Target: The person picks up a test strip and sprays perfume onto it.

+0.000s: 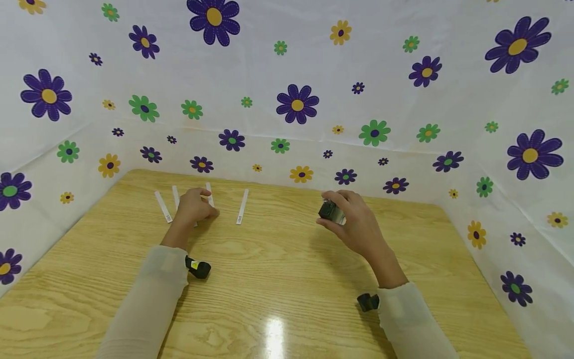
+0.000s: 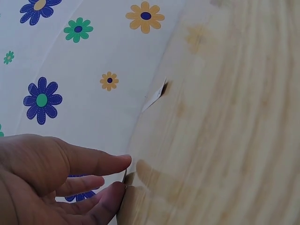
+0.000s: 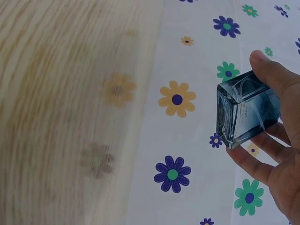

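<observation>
In the head view my left hand is at the back left of the table, among several narrow white paper strips. Its thumb and finger pinch one paper strip; the left wrist view shows that strip almost edge-on between the fingertips. Two other paper strips lie to its left, one paper strip being outermost, and another paper strip lies to its right with small print at its near end. Raised over the right side, my right hand grips a square bluish glass perfume bottle, tilted, with lettering on the glass.
The wooden table has a flower-printed white sheet rising behind it and along both sides. A dark wrist camera sits at the left cuff, and another wrist camera at the right cuff.
</observation>
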A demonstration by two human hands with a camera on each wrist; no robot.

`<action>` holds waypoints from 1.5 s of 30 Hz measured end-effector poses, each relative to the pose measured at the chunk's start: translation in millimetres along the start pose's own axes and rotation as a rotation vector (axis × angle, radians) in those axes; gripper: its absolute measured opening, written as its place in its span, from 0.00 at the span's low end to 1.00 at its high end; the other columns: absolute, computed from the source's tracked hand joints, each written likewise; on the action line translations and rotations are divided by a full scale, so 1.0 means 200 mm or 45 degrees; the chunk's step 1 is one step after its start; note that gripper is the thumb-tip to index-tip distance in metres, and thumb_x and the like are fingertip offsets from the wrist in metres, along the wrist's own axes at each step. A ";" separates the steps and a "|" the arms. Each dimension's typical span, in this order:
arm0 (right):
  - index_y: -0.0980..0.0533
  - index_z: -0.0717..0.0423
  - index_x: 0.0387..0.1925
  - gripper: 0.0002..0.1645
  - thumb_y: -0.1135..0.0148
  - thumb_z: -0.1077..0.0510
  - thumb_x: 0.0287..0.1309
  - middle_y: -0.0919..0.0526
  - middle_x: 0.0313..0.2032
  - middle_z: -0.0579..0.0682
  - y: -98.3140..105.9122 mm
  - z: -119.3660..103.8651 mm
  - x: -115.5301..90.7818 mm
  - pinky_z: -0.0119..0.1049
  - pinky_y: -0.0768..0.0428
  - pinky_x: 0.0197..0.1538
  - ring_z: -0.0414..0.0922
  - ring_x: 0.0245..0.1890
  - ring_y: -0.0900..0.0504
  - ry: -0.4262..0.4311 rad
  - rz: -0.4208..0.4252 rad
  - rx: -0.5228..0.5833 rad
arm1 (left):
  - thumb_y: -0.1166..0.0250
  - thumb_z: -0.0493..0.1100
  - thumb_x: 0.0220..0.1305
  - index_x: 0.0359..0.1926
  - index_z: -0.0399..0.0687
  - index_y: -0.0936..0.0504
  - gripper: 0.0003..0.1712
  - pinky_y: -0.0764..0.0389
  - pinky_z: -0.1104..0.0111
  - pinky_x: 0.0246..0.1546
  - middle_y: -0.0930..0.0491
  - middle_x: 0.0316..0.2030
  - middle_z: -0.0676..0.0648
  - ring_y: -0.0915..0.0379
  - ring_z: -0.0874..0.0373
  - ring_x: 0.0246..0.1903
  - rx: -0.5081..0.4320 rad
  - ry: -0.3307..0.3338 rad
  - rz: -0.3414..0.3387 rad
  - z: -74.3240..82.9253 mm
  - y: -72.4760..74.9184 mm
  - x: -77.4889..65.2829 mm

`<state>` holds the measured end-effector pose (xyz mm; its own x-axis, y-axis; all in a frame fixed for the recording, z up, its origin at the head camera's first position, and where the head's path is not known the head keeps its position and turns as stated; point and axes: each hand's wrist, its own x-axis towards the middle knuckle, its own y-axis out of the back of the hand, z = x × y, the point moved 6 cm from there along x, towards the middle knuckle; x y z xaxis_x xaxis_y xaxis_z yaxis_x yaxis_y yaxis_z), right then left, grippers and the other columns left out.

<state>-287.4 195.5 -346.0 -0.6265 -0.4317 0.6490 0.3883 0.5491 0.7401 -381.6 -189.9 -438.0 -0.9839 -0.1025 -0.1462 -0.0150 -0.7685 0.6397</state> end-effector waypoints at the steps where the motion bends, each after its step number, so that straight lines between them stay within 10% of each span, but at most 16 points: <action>1: 0.24 0.50 0.61 0.37 0.19 0.50 0.50 0.20 0.50 0.61 0.00 0.00 0.00 0.54 0.16 0.44 0.59 0.50 0.19 -0.001 -0.002 0.000 | 0.26 0.37 0.58 0.71 0.32 0.32 0.42 0.19 0.53 0.49 0.25 0.60 0.28 0.24 0.40 0.49 0.007 -0.001 0.004 0.00 0.00 0.00; 45: 0.24 0.49 0.61 0.36 0.19 0.51 0.51 0.19 0.50 0.60 0.01 0.01 0.00 0.55 0.16 0.45 0.58 0.50 0.19 0.005 -0.009 0.005 | 0.25 0.35 0.57 0.68 0.33 0.30 0.40 0.21 0.48 0.54 0.27 0.60 0.29 0.27 0.36 0.55 -0.006 0.025 0.072 0.01 0.01 -0.02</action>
<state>-288.0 197.3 -345.6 -0.6266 -0.4383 0.6444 0.3813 0.5487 0.7440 -378.7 -189.8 -434.3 -0.9795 -0.1579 -0.1248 0.0411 -0.7642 0.6437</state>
